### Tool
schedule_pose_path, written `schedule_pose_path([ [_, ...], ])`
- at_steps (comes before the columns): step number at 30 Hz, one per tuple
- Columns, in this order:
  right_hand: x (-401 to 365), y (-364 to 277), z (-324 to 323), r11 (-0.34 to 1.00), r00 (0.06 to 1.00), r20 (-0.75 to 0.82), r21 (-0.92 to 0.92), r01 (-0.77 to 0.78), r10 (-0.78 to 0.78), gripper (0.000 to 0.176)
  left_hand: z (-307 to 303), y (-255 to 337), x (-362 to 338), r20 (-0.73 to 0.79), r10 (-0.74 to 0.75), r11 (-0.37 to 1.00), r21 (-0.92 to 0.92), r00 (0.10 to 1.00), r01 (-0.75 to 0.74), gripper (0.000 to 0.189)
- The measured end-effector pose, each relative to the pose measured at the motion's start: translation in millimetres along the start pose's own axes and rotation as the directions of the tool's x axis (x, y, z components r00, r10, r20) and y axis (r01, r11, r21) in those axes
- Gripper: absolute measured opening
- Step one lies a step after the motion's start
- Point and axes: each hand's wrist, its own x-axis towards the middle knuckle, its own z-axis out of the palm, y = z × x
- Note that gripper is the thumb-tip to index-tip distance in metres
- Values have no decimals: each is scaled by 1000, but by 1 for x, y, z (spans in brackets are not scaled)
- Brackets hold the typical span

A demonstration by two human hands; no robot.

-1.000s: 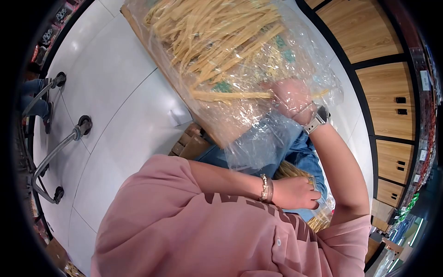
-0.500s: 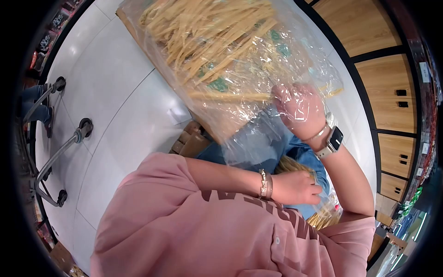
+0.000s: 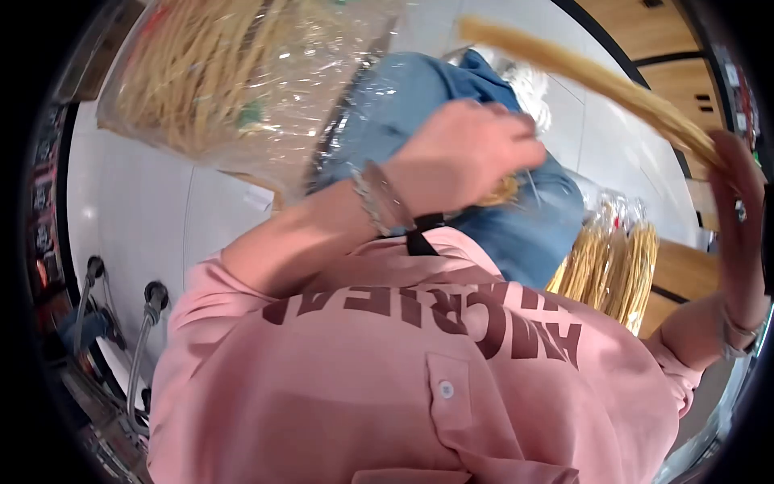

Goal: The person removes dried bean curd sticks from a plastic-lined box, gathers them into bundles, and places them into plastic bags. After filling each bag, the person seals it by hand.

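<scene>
Long pale-yellow dried sticks, looking like dried bean curd sticks, lie in a large clear plastic bag (image 3: pixel 298 105) at the upper left. My right hand (image 3: pixel 738 177), at the far right edge, is closed round one end of a long dried bean curd stick (image 3: pixel 588 68), which stretches up and left over the floor. My left hand (image 3: pixel 468 153) is above my jeans, blurred, with its fingers curled. Just under it shows the end of a small bunch of yellow sticks (image 3: pixel 500 192) in clear film. Whether the fingers grip this bunch is hidden.
Several filled clear packs of sticks (image 3: pixel 613 262) stand at my right side. White crumpled plastic (image 3: pixel 528 93) lies beyond my knee. Wooden cabinets (image 3: pixel 669 105) line the right. Metal legs on casters (image 3: pixel 153 298) stand on the tiled floor at left.
My right hand has left the large bag and swung to the far right, now with a stick in it. My left hand has moved up and forward. The view has turned, shifting the bag left.
</scene>
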Motion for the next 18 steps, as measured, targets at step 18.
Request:
schedule_pose_path([
  [18,-56,28,69,849,915,385,-517,104,122,42,10,19,78,235,177,984,-69,956,-165,8],
])
